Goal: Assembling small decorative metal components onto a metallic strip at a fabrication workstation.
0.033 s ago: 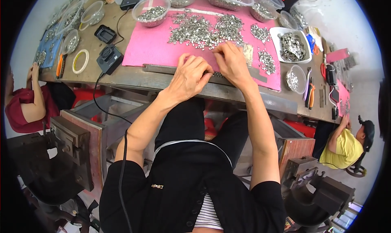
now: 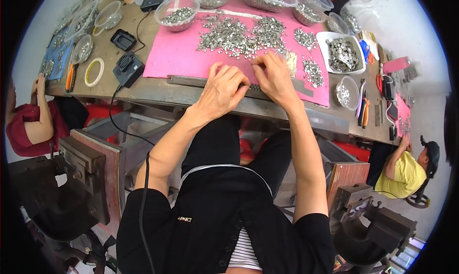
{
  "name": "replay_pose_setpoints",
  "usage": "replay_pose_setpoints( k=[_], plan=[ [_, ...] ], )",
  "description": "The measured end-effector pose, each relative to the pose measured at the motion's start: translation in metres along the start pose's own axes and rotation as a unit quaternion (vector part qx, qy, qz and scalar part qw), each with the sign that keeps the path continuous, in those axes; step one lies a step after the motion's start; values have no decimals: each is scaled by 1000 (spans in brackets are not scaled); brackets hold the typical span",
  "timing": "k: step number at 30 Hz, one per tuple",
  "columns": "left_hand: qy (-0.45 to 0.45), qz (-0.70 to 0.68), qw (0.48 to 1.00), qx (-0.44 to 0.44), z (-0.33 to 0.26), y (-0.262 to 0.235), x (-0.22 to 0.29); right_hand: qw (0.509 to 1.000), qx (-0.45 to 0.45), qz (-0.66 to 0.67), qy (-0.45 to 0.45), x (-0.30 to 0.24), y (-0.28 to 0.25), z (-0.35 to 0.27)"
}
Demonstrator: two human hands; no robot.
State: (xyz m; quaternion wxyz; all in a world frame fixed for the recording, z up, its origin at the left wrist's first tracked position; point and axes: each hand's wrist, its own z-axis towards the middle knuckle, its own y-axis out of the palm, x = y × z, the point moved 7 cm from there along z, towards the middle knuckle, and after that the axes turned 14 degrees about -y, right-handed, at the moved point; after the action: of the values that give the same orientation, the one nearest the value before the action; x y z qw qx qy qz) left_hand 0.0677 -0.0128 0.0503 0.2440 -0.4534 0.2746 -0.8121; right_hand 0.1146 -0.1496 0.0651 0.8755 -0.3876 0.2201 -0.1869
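My left hand (image 2: 223, 89) rests on the long grey metal bar (image 2: 189, 81) at the near edge of the pink mat (image 2: 165, 54). Its fingers are curled, with thumb and index pressed together; whatever they pinch is too small to make out. Just to the right, my right hand (image 2: 274, 78) hovers over the bar, fingers bent into a pinch whose contents cannot be told. Between the hands a dark textured strip (image 2: 256, 88) shows. Beyond them lies a heap of small silver metal pieces (image 2: 227, 37). Thin gold-coloured pins (image 2: 290, 63) lie beside the right hand.
Clear tubs of metal parts (image 2: 178, 24) line the back. A white tray (image 2: 358, 69) of darker parts and a small clear cup (image 2: 353, 94) stand right, near orange-handled pliers (image 2: 366, 112). A black charger (image 2: 128, 69) and tape roll (image 2: 94, 72) lie left. Co-workers sit at both sides.
My right hand has shifted slightly toward me and to the right, away from the silver heap. The left hand stays in place.
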Motion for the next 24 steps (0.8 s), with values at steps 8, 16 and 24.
replay_pose_setpoints(
  k=[8, 16, 24],
  plan=[
    [-13, -12, 1000, -8, 1, -1, 4, 1000, 10, 11, 16, -33, -11, -37],
    [-58, -76, 995, 29, -6, -2, -9, 999, 10, -25, -30, -44, -13, -37],
    [-52, -4, 998, 37, -9, 0, 0, 998, 51, 19, 39, -13, -13, -25]
  ],
)
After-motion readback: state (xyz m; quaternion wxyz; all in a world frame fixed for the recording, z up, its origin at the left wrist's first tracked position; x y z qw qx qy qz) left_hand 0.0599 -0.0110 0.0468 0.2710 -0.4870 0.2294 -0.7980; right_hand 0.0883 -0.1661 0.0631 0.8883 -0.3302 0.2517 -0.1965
